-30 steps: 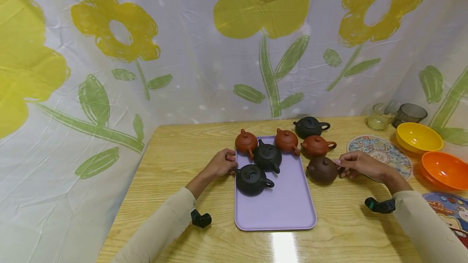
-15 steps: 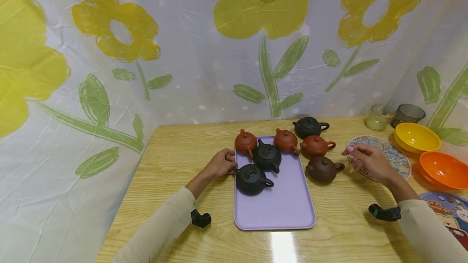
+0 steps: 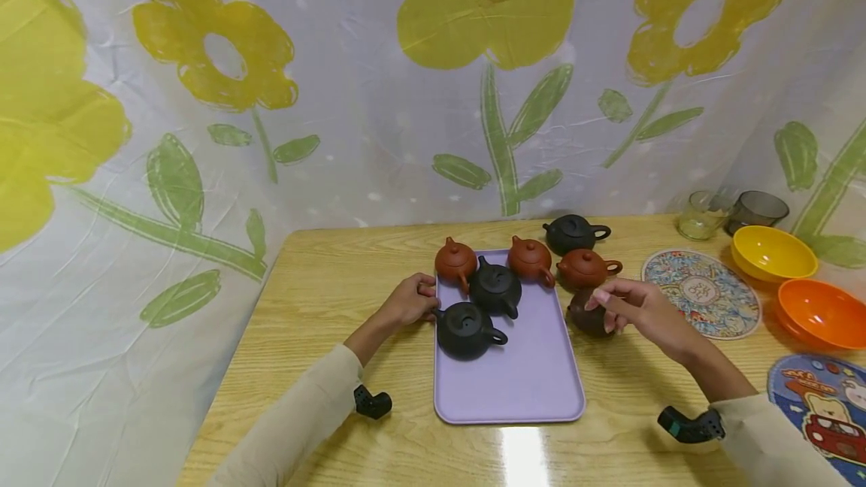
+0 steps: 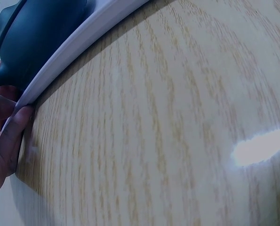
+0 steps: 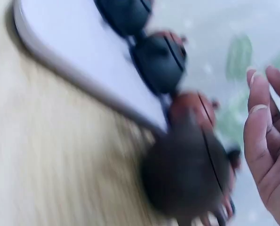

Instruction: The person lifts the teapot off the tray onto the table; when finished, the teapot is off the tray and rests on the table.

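Note:
My left hand pinches the left rim of the lilac tray, thumb and fingers on either side of the edge in the left wrist view. A black teapot on the tray has its spout by those fingers. Behind it on the tray are another black teapot and two reddish-brown teapots, one left and one right. My right hand hovers over a dark brown teapot right of the tray, partly hiding it. The right wrist view shows its fingers apart from the teapot, loosely bent and holding nothing.
Behind the dark brown teapot stand a reddish-brown teapot and a black teapot. On the right are a patterned round mat, a yellow bowl, an orange bowl, two glasses and a blue cartoon mat.
My right hand let go of the dark brown teapot's handle, drew back right over the round mat, then came back left above that teapot. The left hand stays on the tray rim.

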Tool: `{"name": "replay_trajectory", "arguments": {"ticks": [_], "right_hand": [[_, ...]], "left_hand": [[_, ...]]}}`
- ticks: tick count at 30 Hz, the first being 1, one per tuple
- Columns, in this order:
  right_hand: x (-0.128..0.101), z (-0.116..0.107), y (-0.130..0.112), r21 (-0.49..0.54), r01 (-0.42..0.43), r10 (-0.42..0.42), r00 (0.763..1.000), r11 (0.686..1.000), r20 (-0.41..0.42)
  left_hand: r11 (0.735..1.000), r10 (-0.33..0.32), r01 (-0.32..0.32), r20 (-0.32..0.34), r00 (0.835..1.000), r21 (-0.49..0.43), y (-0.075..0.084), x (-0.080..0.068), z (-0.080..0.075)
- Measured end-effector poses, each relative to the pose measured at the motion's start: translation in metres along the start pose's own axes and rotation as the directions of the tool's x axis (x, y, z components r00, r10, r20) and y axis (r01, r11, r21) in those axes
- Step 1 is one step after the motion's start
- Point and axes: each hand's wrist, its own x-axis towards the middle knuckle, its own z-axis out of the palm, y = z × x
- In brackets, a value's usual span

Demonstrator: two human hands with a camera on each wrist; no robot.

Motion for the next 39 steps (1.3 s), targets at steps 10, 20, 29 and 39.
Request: {"name": "replay_trajectory", "arguments": {"ticks": [10, 20, 29, 39], "right_hand": [[0.019, 0.073, 0.001, -0.024, -0.144, 0.146, 0.978, 0.989, 0.148], [0.036, 0.109, 0.009, -0.007, -0.286, 0.283, 0.942, 0.958, 0.179], [0.047, 0.128, 0.011, 0.023, -0.311, 0.300, 0.931, 0.950, 0.208], [0.056, 0.143, 0.008, -0.030, -0.343, 0.343, 0.926, 0.939, 0.160]], "left_hand": [[1.000, -0.007, 0.007, 0.010, 1.000, 0.001, 0.001, 0.000, 0.000], [1.000, -0.004, 0.004, 0.003, 1.000, 0.011, 0.000, 0.000, 0.000], [0.999, -0.027, 0.028, 0.010, 1.000, -0.046, 0.002, -0.003, -0.002], [0.998, -0.025, 0.026, 0.016, 1.000, -0.063, 0.001, -0.001, -0.001]]}}
